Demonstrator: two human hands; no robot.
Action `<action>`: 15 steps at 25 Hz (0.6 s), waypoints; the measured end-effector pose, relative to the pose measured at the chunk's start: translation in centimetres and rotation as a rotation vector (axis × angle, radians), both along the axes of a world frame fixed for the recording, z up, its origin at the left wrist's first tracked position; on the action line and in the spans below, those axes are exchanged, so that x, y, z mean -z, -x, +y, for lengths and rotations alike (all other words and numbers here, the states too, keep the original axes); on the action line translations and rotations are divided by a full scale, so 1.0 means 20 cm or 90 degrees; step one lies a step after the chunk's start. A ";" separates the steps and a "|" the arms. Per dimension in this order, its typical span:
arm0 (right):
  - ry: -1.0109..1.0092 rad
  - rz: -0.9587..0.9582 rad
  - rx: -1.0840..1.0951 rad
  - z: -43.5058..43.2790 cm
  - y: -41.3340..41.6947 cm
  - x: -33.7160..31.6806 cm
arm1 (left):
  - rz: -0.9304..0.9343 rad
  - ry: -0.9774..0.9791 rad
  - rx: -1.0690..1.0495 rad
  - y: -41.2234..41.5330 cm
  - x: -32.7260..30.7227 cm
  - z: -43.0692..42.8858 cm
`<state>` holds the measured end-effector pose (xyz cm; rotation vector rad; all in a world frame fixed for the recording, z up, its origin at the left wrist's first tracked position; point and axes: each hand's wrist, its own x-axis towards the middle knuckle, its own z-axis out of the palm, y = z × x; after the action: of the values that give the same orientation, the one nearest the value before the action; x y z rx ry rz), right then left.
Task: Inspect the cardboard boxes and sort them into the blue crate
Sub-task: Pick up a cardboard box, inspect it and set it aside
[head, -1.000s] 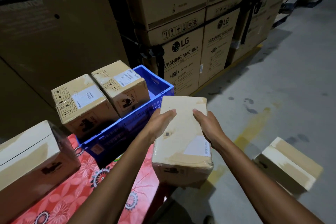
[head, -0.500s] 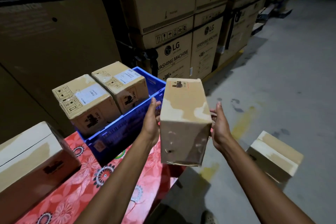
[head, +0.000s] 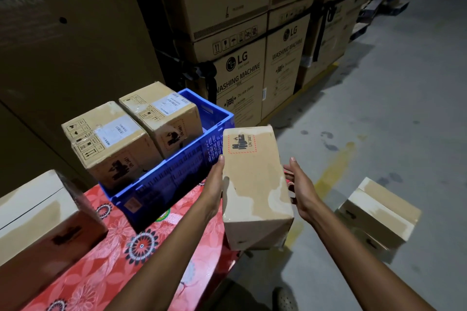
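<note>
From the head camera we see a box (head: 255, 184) carried in the air between two hands, just right of the crate (head: 177, 179), label (head: 242, 144) facing up. The left hand (head: 214, 184) presses flat on its left side, fingers straight. The right hand (head: 300, 189) lies against its right side, thumb straight, fingers loosely bent. Neither hand wraps round it. Two more stand side by side in the crate: the near box (head: 113, 144) and the far box (head: 161, 116). The table box (head: 38, 222) rests on the red cloth (head: 113, 260) at left, and the floor box (head: 379, 214) lies on the floor (head: 379, 108) at right.
</note>
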<state>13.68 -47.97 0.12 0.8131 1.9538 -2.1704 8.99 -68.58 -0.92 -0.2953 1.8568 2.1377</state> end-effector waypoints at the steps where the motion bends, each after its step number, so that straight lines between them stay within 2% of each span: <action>1: -0.004 0.002 -0.006 0.00 0.06 -0.01 | -0.007 -0.001 -0.007 0.05 -0.02 0.01; 10: 0.010 -0.031 -0.030 0.03 0.51 -0.04 | -0.117 -0.047 -0.087 0.52 0.03 0.09; 15: 0.059 -0.023 -0.076 0.04 0.57 -0.05 | -0.126 -0.052 -0.055 0.60 0.08 0.10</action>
<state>2.37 -47.14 1.03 0.6968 1.8214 -2.1437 -3.03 -66.56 -2.43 -0.5556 1.6706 2.1462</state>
